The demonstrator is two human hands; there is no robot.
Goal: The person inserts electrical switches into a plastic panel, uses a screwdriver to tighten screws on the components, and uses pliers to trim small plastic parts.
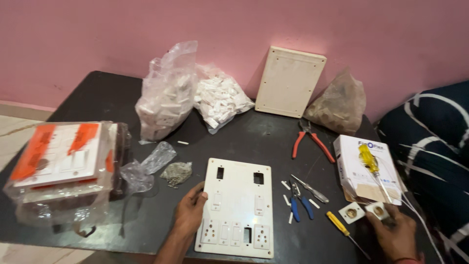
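Head view: I see the left hand (190, 210) gripping the left edge of the white switch plate (238, 206), which lies flat on the black table (97, 98). The right hand (396, 234) pinches a small white socket part (378, 210) beside the white box (367, 168).

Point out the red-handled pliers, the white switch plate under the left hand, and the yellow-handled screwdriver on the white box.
red-handled pliers (312, 139): head view, on the right handle.
white switch plate (238, 188): head view, on its bare middle.
yellow-handled screwdriver (367, 157): head view, on the yellow handle.
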